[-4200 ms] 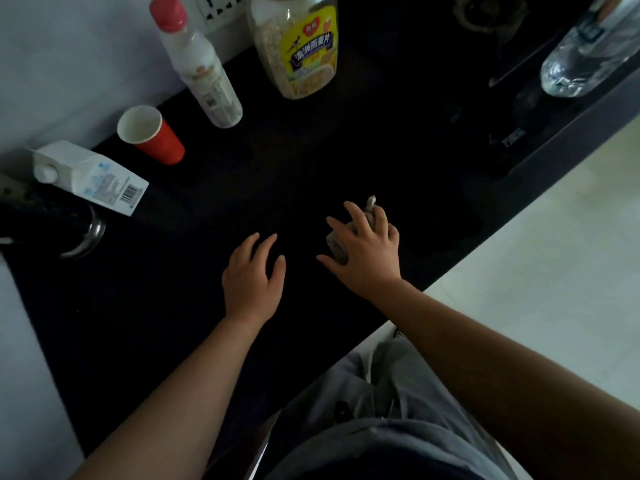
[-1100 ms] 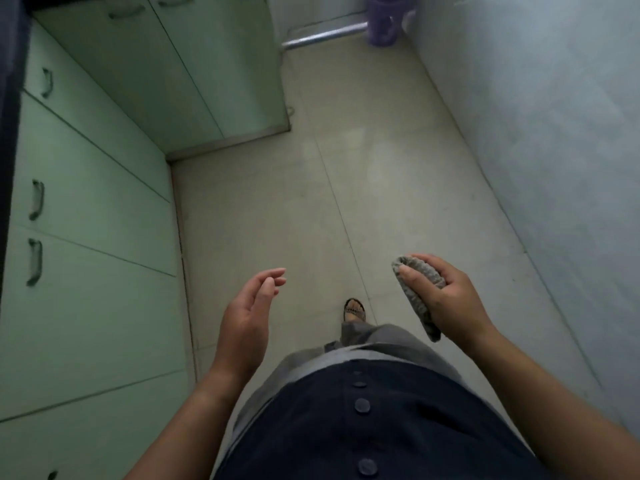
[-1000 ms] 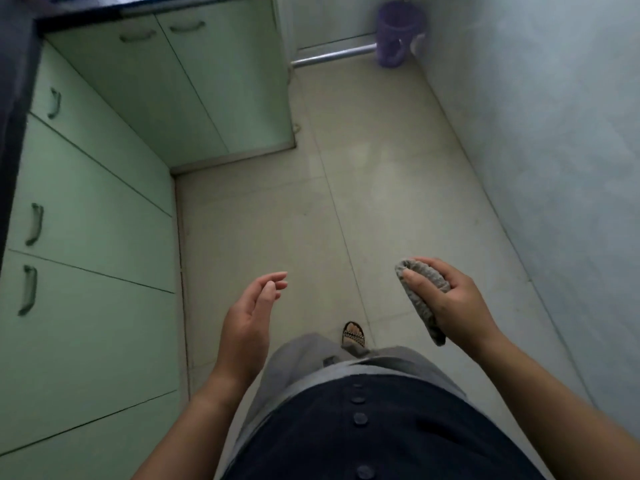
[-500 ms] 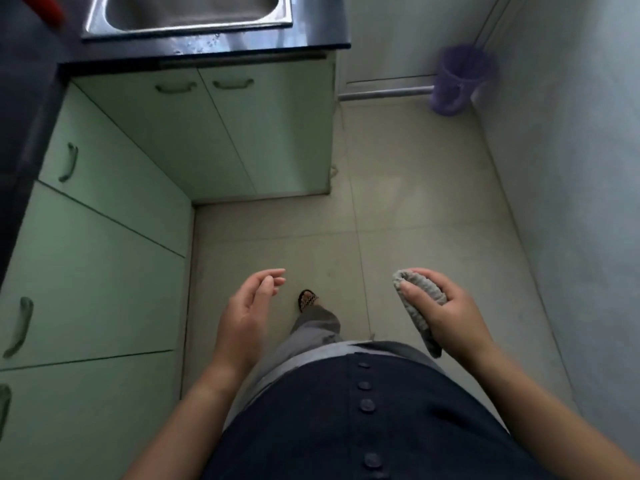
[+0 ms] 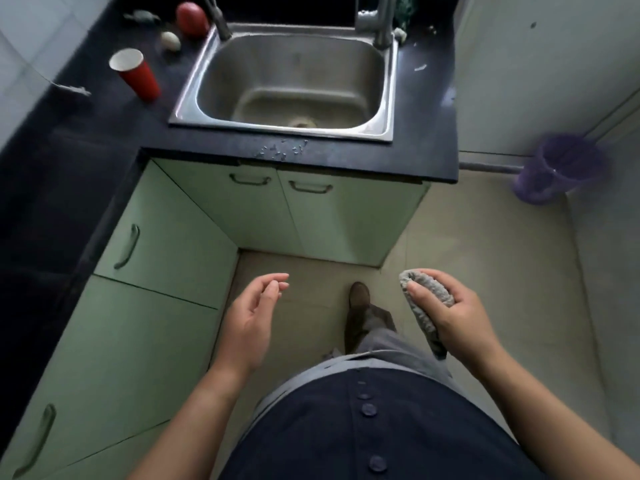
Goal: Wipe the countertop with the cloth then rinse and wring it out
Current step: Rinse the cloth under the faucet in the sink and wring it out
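we are standing on the floor facing the sink, which is sitting in the dark table. our right hand is gripping the grey cloth, fingers curled round it and thumb pressing on its upper end, low by our hip and well apart from the sink. our left hand is hanging released, fingers loosely bent, holding nothing.

the green cupboard and the table's front edge are standing between us and the sink, and water drops are lying on that edge. one shoe is showing on the floor between our hands. a red cup is standing upright on the table left of the sink. behind it a red round thing and a pale egg-shaped thing are lying. a purple bin is standing on the floor by the right wall.

we are counting one cloth, one cup, one sink and one bin. a tap is rising at the sink's back left and another tap at its back right, making two. four cupboard handles are showing.
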{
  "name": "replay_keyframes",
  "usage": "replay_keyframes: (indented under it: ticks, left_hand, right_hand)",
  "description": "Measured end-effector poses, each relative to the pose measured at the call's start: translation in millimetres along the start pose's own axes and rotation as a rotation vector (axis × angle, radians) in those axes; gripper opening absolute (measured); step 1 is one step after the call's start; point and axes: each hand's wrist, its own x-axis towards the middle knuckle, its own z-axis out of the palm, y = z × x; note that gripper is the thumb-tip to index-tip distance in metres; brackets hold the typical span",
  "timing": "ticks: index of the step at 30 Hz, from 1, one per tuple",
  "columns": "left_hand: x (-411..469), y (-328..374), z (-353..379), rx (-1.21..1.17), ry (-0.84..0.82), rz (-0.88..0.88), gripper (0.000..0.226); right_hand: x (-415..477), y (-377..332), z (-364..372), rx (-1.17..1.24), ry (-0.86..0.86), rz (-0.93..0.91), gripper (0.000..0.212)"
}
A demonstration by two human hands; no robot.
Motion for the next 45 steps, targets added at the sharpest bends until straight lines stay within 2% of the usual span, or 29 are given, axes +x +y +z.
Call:
replay_keyframes:
  ticks: [4,8,14,16,24,29,34,40,45]
  left_hand:
    - [87.2,29.9,6.3,-0.025,0.068,0.027,0.036]
    - [159.2,62.0,15.8,-0.035,0.119,0.018,0.025]
    - [228.4,80.0,13.3,0.021,0.158,-0.034,0.024]
    - [261.5,85.4,6.3,0.027,0.143,-0.045,0.023]
    - [407.9,130.3,-20.4,0.131,-0.143,0.030,0.022]
    - [491.9,155.4,-26.2,0.208,-0.287,0.107,0.020]
    - [548.5,178.9,-7.3,0.305,-0.346,0.181,0.020]
    - [580.6,202.3,36.5,0.301,-0.279,0.191,0.018]
    - [590.3,202.6,64.7,0.259,-0.256,0.160,0.017]
  right_hand:
    - [102.5,-53.1,10.1,-0.057,-0.050,-0.075,0.009]
    - [196.0,-100.2,21.3,-0.030,-0.137,-0.102,0.005]
    - [284.7,-120.9,39.7,-0.043,-0.134,-0.082,0.009]
    - [314.8,-124.8,49.5,-0.045,-0.123,-0.041,0.004]
    - [405.4,-165.9,113.0,-0.033,-0.020,0.024,0.008]
    - [460.8,-193.5,125.9,-0.111,0.135,-0.028,0.013]
    - [515.4,-214.2,110.1,-0.169,0.209,-0.041,0.028]
    - [572.8,-226.6,92.0,-0.228,0.122,-0.010,0.063]
    - [598.3,-220.8,92.3,-0.210,0.035,0.009,0.065]
